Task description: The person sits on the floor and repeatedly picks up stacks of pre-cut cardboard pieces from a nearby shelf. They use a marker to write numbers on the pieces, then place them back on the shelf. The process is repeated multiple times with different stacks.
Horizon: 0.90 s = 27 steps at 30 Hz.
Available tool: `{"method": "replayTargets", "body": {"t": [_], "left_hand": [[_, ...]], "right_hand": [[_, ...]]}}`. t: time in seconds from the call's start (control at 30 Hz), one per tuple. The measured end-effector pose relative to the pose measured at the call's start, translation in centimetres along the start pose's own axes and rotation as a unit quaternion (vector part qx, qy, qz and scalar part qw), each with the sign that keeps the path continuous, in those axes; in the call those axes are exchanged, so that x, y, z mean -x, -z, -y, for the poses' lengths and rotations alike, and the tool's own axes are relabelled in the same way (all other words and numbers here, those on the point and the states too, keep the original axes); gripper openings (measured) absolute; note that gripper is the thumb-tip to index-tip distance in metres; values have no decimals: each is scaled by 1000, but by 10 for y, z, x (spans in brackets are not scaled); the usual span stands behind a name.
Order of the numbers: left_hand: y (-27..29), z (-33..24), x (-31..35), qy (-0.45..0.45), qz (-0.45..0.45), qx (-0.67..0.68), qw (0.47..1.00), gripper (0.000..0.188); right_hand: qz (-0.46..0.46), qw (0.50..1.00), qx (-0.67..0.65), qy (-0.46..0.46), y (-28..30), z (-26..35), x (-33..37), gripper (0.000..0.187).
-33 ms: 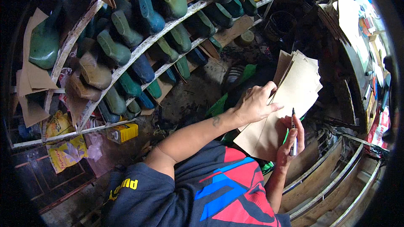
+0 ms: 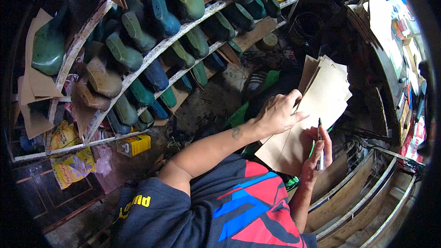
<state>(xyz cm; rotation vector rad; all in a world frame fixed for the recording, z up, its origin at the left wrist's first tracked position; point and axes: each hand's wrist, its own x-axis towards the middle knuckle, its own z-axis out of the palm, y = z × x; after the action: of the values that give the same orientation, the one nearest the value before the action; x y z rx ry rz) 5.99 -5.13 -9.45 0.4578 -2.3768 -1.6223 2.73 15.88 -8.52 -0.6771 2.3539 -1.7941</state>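
A stack of tan paper or thin card pieces [image 2: 325, 93] with uneven edges lies slanted in front of me, above my lap. My left hand [image 2: 279, 114] grips it at its left edge, thumb on the top sheet and fingers curled around the side. In my right hand [image 2: 318, 152] is a marker pen [image 2: 320, 160] with a light barrel, held upright. Its dark tip points away from me, beside the stack's right edge, and the fingers wrap around the barrel. Part of the lower sheets is hidden behind my right hand.
To the left, a slatted rack [image 2: 151, 59] holds rows of green and blue shoe lasts [image 2: 123, 54]. A yellow container [image 2: 138, 145] and a yellow bag [image 2: 74, 167] sit below it. Another slatted rack [image 2: 356, 204] stands at the lower right. A cluttered table [image 2: 390, 64] is at the far right.
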Motion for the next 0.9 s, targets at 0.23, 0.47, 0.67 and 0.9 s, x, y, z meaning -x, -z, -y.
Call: {"method": "replayTargets", "body": {"t": [0.23, 0.47, 0.67, 0.9], "left_hand": [[-1, 8, -2, -48, -56, -11, 997, 34], [4, 16, -5, -27, -35, -1, 999, 31], [13, 11, -3, -67, -79, 2, 995, 32], [11, 8, -10, -29, -50, 31, 998, 31]], "right_hand": [[11, 1000, -6, -6, -3, 5, -4, 49], [5, 997, -78, -14, -3, 11, -4, 49], [2, 997, -67, -30, 3, 12, 0, 52], [-18, 996, -84, 3, 0, 16, -4, 54]]}}
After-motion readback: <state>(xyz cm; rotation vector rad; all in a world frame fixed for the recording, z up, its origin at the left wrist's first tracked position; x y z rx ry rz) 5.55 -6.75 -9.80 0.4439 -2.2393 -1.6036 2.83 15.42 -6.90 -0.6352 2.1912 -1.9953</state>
